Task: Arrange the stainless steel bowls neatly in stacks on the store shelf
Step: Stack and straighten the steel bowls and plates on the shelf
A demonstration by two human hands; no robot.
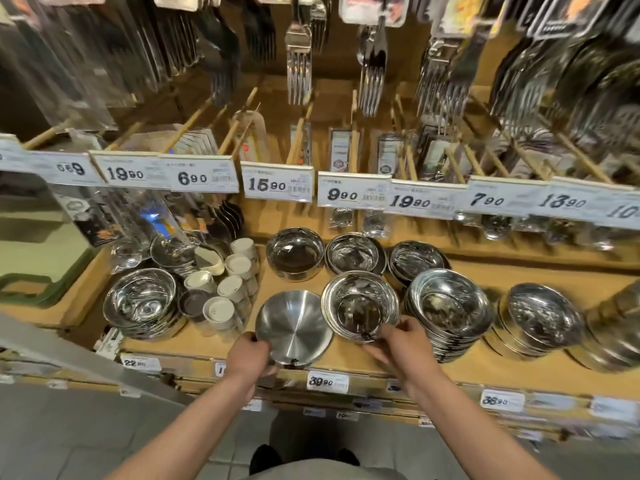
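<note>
From my feed I count two hands, eight bowls or bowl stacks showing clearly on the shelf, about six white cups, and nine price tags on the rail above, roughly.

Bare forearms, no sleeves, grey top, dark shoes

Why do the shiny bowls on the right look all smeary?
Head view: motion blur smears the right-edge bowl stacks and hanging forks; the wide lens bends the price-tag rail; the brushed bowl by the left hand stays sharp.
</note>
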